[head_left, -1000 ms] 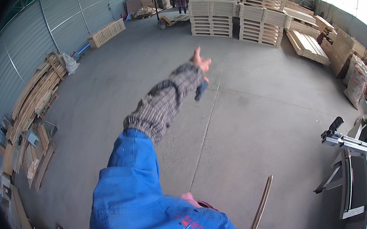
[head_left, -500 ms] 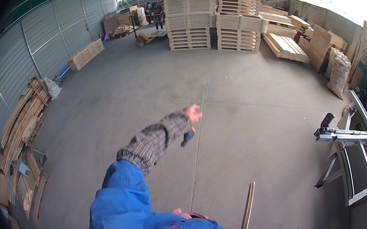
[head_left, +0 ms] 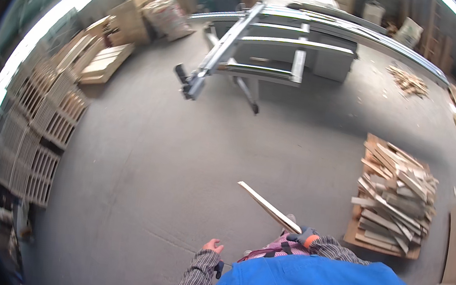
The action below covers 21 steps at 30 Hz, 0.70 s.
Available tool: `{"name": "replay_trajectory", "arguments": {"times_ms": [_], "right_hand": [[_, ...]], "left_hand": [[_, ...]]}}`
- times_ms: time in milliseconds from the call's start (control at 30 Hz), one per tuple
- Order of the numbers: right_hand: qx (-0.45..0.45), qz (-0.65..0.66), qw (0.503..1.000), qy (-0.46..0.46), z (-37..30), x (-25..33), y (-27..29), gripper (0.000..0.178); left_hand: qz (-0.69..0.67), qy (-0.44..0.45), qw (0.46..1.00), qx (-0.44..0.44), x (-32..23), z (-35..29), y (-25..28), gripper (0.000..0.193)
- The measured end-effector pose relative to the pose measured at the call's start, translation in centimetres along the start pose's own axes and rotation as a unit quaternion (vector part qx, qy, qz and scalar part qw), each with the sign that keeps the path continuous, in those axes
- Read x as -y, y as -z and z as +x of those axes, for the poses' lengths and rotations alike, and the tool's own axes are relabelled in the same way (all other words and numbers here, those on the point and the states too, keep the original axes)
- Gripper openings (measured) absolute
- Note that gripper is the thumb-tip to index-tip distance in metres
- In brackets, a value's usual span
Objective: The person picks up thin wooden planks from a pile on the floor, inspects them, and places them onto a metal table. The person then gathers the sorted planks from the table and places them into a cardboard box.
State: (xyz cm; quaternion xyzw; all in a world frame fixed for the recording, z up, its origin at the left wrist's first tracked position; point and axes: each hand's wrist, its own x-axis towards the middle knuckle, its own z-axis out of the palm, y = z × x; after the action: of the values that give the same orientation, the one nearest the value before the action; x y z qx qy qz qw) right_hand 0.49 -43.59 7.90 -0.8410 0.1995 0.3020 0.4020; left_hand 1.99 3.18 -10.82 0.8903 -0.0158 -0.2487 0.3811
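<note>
My right hand (head_left: 302,236), in a dark grey-blue glove with an orange cuff, is closed round the near end of a narrow wooden strip (head_left: 263,201). The strip slants forward and left from the hand, above the floor. My left hand (head_left: 213,246) is bare and low in front of my body, its fingers partly apart with nothing seen between them. Beside its wrist shows a small dark blue thing (head_left: 219,268); how it is attached I cannot tell.
Ahead stands a metal-framed machine with a long rail (head_left: 217,53). To the right, a pile of wood offcuts (head_left: 394,204) lies on a brown board. Pallet stacks (head_left: 29,144) rise at the left. A filled sack (head_left: 167,17) and wood scraps (head_left: 407,81) lie farther back.
My view has swung to the right, bringing the machine ahead and the offcut pile into sight. My left arm, stretched out before, is now drawn in low. The strip is now tilted forward-left.
</note>
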Motion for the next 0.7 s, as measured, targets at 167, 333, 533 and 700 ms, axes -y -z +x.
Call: {"name": "replay_trajectory", "arguments": {"times_ms": [167,333,533,700], "right_hand": [[-0.032,0.069,0.996,-0.049,-0.1,-0.9,5.6,0.078],[-0.102,0.076,0.99,-0.054,2.7,-5.5,11.4,0.073],[-0.175,0.103,0.975,-0.093,3.9,-10.6,19.2,0.073],[-0.174,0.16,0.962,-0.138,6.3,-14.1,24.5,0.081]], "left_hand": [[0.163,0.291,0.935,0.124,-4.0,-0.1,3.2,0.051],[0.169,0.307,0.926,0.138,-12.6,5.0,1.1,0.049],[0.16,0.236,0.949,0.135,-24.7,14.5,-1.3,0.048],[0.171,0.198,0.954,0.145,-32.9,21.9,-4.0,0.047]]}}
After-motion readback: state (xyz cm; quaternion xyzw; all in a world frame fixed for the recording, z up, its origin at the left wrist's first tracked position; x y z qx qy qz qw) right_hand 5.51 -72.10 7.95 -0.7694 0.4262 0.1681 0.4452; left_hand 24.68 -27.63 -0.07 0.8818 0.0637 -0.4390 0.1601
